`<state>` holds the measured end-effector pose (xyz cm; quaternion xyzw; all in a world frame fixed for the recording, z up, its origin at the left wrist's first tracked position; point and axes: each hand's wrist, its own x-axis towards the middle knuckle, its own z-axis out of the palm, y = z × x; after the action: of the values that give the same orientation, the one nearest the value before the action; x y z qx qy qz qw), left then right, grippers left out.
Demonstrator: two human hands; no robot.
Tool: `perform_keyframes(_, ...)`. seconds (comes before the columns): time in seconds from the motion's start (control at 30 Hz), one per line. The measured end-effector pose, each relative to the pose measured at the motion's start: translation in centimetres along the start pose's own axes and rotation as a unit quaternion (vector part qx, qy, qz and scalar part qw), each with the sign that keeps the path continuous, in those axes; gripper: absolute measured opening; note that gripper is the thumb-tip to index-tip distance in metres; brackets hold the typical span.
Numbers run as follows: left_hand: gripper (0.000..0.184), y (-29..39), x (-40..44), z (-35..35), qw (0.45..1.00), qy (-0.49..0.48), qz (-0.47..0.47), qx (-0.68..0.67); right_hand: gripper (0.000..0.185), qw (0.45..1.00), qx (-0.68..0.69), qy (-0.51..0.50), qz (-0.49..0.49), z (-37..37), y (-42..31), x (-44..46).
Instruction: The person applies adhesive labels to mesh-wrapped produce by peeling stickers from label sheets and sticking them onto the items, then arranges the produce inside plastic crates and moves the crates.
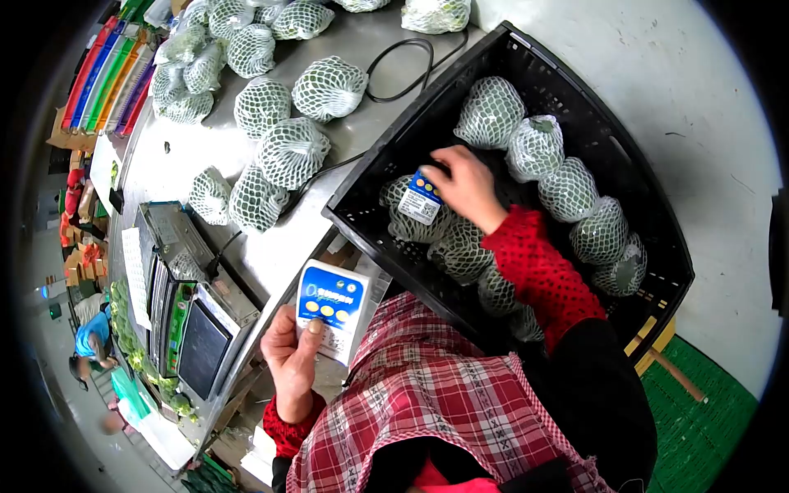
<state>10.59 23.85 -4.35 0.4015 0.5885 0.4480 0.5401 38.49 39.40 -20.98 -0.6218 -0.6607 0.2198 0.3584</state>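
Note:
My left hand (292, 357) grips a stack of blue-and-white printed labels (333, 308), thumb across its front, beside the crate's near side. Over the black plastic crate (649, 197), my right hand (468, 189) has its fingers at the edge of a single blue-and-white label (421, 197) with a square code. That label lies against a round item in white foam netting (403, 222); whether it sticks there I cannot tell. More foam-netted round items (491, 112) line the crate's far side, and others (460, 251) sit along its near side, partly under my right arm.
Several netted items (293, 153) rest on the metal table (218, 144), with a black cable (386, 62) among them. A machine with a dark panel (205, 345) stands at the table's edge. Coloured folders (103, 74) are at upper left. Another person (94, 337) is in the background.

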Motion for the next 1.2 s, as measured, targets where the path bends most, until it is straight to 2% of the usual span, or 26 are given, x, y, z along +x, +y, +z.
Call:
perform_keyframes(0.1, 0.012, -0.9, 0.6, 1.6, 0.999, -0.04, -0.007, 0.036, 0.048, 0.989, -0.119, 0.001, -0.084, 7.2, 0.1, -2.5)
perform_keyframes(0.13, 0.011, -1.0, 0.9, 2.0, 0.998, -0.054, -0.01, 0.044, 0.048, 0.99, -0.119, 0.002, -0.08, 7.6, -0.1, -2.6)
perform_keyframes(0.2, 0.011, -1.3, 1.1, 2.3, 0.994, -0.067, 0.01, 0.081, 0.055, 0.983, -0.143, -0.076, -0.089, 7.8, -1.0, -2.9)
perform_keyframes(0.23, 0.011, -1.1, 1.3, 2.5, 0.993, -0.068, 0.021, 0.098, 0.055, 0.983, -0.142, -0.074, -0.091, 7.5, -1.2, -3.0)
perform_keyframes(0.3, 0.011, -1.9, 1.7, 2.3, 0.991, -0.1, 0.035, 0.078, 0.056, 0.977, -0.157, -0.107, -0.097, 6.8, -1.1, -3.3)
perform_keyframes(0.33, 0.011, -1.7, 1.7, 2.5, 0.991, -0.103, 0.039, 0.075, 0.056, 0.978, -0.159, -0.048, -0.13, 5.7, -1.9, -3.2)
perform_keyframes(0.37, 0.011, -1.7, 1.8, 2.6, 0.991, -0.107, 0.044, 0.073, 0.055, 0.986, -0.09, -0.019, -0.137, 4.2, -1.9, -2.6)
perform_keyframes(0.4, 0.011, -1.9, 1.6, 2.2, 0.988, -0.117, 0.032, 0.096, 0.054, 0.993, 0.032, -0.035, -0.105, 0.9, -3.4, -2.1)
perform_keyframes(0.43, 0.012, -2.2, 2.1, 2.0, 0.98, -0.141, 0.068, 0.126, 0.052, 0.986, 0.149, -0.045, -0.063, -2.5, -5.0, -1.7)
perform_keyframes(0.47, 0.011, -2.4, 1.8, 2.4, 0.982, -0.14, 0.04, 0.123, 0.046, 0.933, 0.301, -0.198, 0.025, -5.4, -7.3, -2.1)
perform_keyframes(0.5, 0.01, -2.6, 1.5, 2.9, 0.983, -0.138, 0.012, 0.12, 0.041, 0.826, 0.437, -0.337, 0.112, -7.4, -8.8, -3.5)
perform_keyframes(0.53, 0.01, -2.6, 1.5, 3.4, 0.982, -0.148, 0.012, 0.118, 0.031, 0.883, 0.326, -0.337, 0.013, -7.7, -9.2, -5.1)
perform_keyframes(0.57, 0.01, -2.4, 1.5, 3.8, 0.97, -0.162, 0.086, 0.163, 0.026, 0.857, 0.376, -0.35, 0.044, -8.6, -10.6, -6.3)
perform_keyframes(0.6, 0.01, -2.2, 1.7, 4.3, 0.95, -0.174, 0.16, 0.206, 0.024, 0.853, 0.39, -0.343, 0.059, -8.5, -10.8, -7.3)
perform_keyframes(0.63, 0.009, -2.2, 2.0, 5.0, 0.945, -0.209, 0.186, 0.169, 0.023, 0.845, 0.405, -0.34, 0.079, -8.6, -10.7, -8.6)
perform_keyframes(0.7, 0.007, -1.8, 2.1, 5.4, 0.909, -0.291, 0.199, 0.222, 0.02, 0.861, 0.389, -0.32, 0.072, -9.3, -10.3, -10.6)
perform_keyframes(0.77, 0.005, -2.5, 1.6, 5.9, 0.919, -0.309, 0.163, 0.181, 0.017, 0.888, 0.368, -0.275, 0.025, -9.4, -9.9, -12.5)
perform_keyframes(0.83, 0.01, -3.3, 0.9, 5.6, 0.941, -0.292, -0.006, 0.174, 0.013, 0.936, 0.299, -0.184, -0.023, -9.2, -9.5, -13.4)
perform_keyframes(0.87, 0.016, -4.8, 0.3, 5.6, 0.96, -0.246, -0.06, 0.123, 0.011, 0.929, 0.302, -0.214, -0.005, -9.6, -9.2, -13.1)
perform_keyframes(0.9, 0.016, -4.6, 0.0, 5.5, 0.959, -0.248, -0.062, 0.123, 0.01, 0.921, 0.304, -0.243, 0.012, -10.2, -8.8, -12.4)
perform_keyframes(0.93, 0.017, -4.2, -0.2, 5.4, 0.96, -0.235, -0.097, 0.117, 0.008, 0.912, 0.327, -0.248, 0.03, -10.7, -7.8, -11.3)
perform_keyframes(0.97, 0.019, -3.9, -0.6, 5.3, 0.96, -0.222, -0.132, 0.111, 0.006, 0.926, 0.31, -0.213, 0.031, -12.0, -6.7, -9.1)
perform_keyframes(1.03, 0.021, -4.3, -0.5, 4.8, 0.962, -0.199, -0.104, 0.155, 0.005, 0.925, 0.293, -0.188, 0.153, -14.9, -4.2, -4.4)
perform_keyframes(1.1, 0.025, -4.3, -1.2, 5.0, 0.967, -0.169, -0.138, 0.132, 0.011, 0.917, 0.331, -0.13, 0.182, -14.2, 1.0, -3.4)
perform_keyframes(1.2, 0.029, -6.0, -1.9, 3.3, 0.964, -0.18, -0.118, 0.156, 0.016, 0.896, 0.316, -0.191, 0.245, -11.0, 5.1, -6.0)
